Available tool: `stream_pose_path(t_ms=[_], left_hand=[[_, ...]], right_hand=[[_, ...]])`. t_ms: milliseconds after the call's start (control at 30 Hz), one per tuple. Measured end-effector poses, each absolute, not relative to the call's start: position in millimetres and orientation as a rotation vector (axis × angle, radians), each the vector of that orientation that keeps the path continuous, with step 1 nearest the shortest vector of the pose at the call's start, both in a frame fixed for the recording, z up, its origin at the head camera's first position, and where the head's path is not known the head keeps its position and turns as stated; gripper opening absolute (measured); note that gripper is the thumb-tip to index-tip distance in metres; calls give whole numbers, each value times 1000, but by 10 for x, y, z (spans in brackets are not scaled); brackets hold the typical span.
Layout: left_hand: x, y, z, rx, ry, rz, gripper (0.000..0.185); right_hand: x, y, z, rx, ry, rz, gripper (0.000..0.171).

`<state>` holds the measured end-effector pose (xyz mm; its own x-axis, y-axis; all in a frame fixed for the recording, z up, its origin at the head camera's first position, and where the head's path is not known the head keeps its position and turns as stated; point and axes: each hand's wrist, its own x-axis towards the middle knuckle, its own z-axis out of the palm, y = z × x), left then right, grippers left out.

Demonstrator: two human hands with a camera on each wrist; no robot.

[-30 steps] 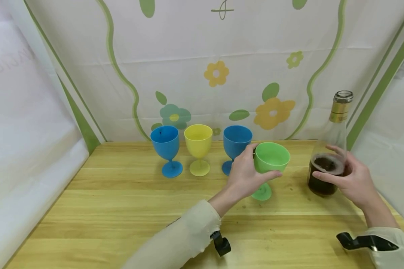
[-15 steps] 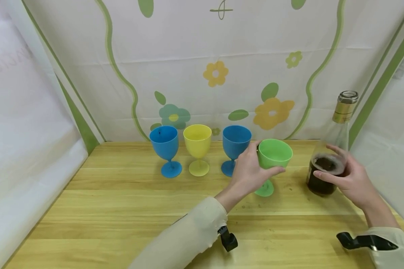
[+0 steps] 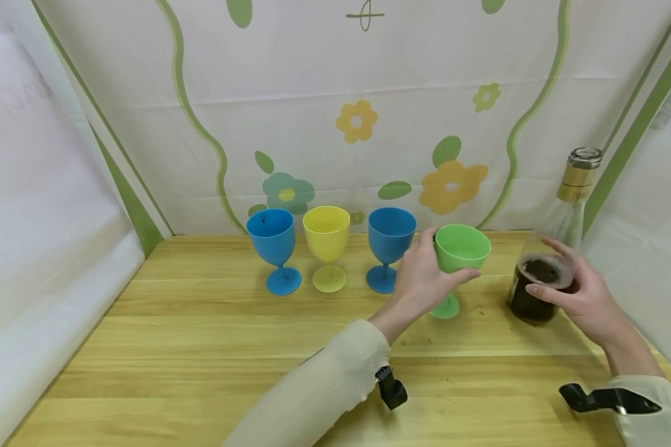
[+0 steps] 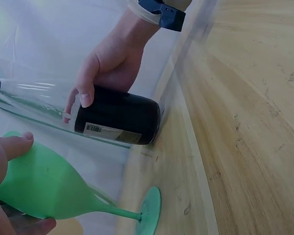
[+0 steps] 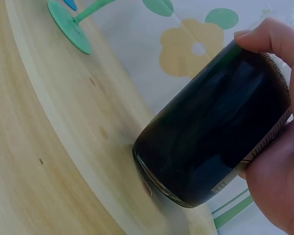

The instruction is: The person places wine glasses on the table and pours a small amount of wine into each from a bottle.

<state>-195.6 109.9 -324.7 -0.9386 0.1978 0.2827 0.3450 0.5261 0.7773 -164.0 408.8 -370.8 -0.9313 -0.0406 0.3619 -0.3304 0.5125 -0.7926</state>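
My left hand (image 3: 422, 276) grips the bowl of a green goblet (image 3: 463, 245), thumb in front and fingers round the far side. The goblet stands upright, its foot close to the tabletop in the left wrist view. At the right, my right hand (image 3: 587, 301) holds a clear glass bottle (image 3: 537, 304) round its lower body. Dark liquid with froth on top fills the bottle's lower part, and its gold-banded neck leans to the right. A label with a barcode (image 4: 93, 128) shows on its side. In the right wrist view the bottle's base is close over the wood.
On the wooden table (image 3: 201, 360), a blue goblet (image 3: 274, 239), a yellow goblet (image 3: 327, 236) and another blue goblet (image 3: 390, 233) stand in a row at the back. My left hand partly overlaps the nearer blue one. A flowered cloth (image 3: 291, 124) hangs behind.
My left hand has moved the green goblet to the right and a little farther back, towards the bottle. The bottle's neck has tipped farther to the right in my right hand.
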Motion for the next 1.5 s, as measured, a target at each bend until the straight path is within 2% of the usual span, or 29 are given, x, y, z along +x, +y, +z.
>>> stream_pose_path(t_ms=[233,567,1500], left_hand=[[-1997,1191,-3251,-442,-2606,-1338,94],[-2071,1278,-3263,-425,-2593,-1325,94],[-2225,1424,-3286,-296,-2582,-1336,92]], right_hand=[[-1639,4074,-3699,235,-2503,1310,92],[-1630,4109,-3744,240,-2430,1393,79],[-1623,4112,-3743,201,-2451,1353,78]])
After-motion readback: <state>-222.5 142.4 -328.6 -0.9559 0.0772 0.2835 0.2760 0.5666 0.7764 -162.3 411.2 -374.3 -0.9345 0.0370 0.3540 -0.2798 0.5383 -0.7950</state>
